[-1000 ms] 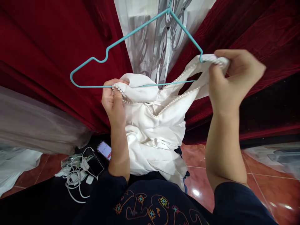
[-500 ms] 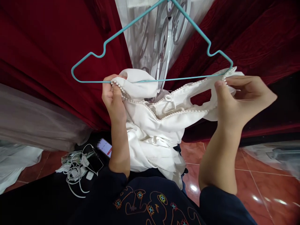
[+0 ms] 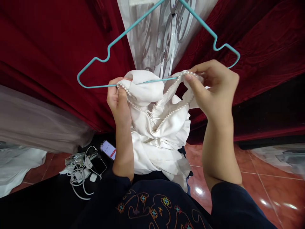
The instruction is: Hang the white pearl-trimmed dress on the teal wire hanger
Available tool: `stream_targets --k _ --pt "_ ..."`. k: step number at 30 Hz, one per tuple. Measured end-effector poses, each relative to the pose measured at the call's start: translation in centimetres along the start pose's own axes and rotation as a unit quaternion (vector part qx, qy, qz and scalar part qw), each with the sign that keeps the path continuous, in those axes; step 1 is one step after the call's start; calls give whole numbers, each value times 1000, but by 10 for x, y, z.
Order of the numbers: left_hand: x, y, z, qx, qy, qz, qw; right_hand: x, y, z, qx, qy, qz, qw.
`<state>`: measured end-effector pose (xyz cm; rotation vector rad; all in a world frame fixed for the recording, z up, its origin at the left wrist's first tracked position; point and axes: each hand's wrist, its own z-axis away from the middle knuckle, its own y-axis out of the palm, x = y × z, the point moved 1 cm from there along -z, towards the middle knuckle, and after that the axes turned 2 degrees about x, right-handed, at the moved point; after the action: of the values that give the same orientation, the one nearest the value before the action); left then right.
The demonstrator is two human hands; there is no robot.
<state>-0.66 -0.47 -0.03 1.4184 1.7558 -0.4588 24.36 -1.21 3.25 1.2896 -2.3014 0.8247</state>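
The left hand (image 3: 120,100) had its fingers closed on the pearl edge (image 3: 125,89) of the white dress (image 3: 152,149), and the right hand (image 3: 213,87) pinched the opposite side. The dress hung between and below the fingers, in folds; the blue hanger (image 3: 137,22) rose mostly above them, its lower bar passing beside the left fingers.

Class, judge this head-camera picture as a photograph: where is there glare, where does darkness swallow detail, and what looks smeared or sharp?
Head view: bright glare spots on the red tiled floor; head view: the black surface at lower left loses detail; head view: the pale sheer fabric far right looks smeared, while pearls on the white garment read fairly crisply.
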Motion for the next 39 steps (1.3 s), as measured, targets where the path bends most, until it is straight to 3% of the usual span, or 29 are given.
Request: stream_targets --k 3,7,10,13,17,19,21,25,29,30,33,34,36,39 --pt "-3 -11 2 8 -3 -46 999 -11 12 -2 -10 15 -58 998" --pt "8 -42 7 48 -7 -114 992 -18 15 5 -38 24 -136 990" --pt "21 -67 2 11 -39 -162 986 -16 10 8 -46 10 -122 991" --pt "25 -83 -19 -36 -50 -173 983 -16 -2 4 -48 -21 -85 995" --pt "10 -91 -67 -59 -1 -183 981 -18 -21 -5 -47 -53 -55 996" --pt "-5 -89 -88 -70 36 -208 975 -18 -28 -7 -44 -61 -41 996" --pt "-23 -81 -101 -47 72 -237 968 -16 -31 -6 -39 -59 -26 997" --pt "-50 -48 -109 70 109 -268 955 -11 -24 0 -42 -46 -39 997" --pt "-55 -17 -101 185 85 -259 944 -8 -17 4 -65 -21 -52 996" --pt "-56 -12 -97 182 94 -232 951 -7 -17 4 -68 -14 -54 996" --pt "-60 -10 -71 99 113 -135 979 -7 -14 4 -64 4 -71 995" --pt "-61 -11 -61 85 85 -108 987 -8 -13 4 -62 8 -79 995" --pt "-60 -13 -39 128 -43 -71 988 -10 -12 4 -60 13 -93 994" --pt "-52 -13 -16 244 -238 -36 939 -13 -8 5 -69 -2 -90 994"
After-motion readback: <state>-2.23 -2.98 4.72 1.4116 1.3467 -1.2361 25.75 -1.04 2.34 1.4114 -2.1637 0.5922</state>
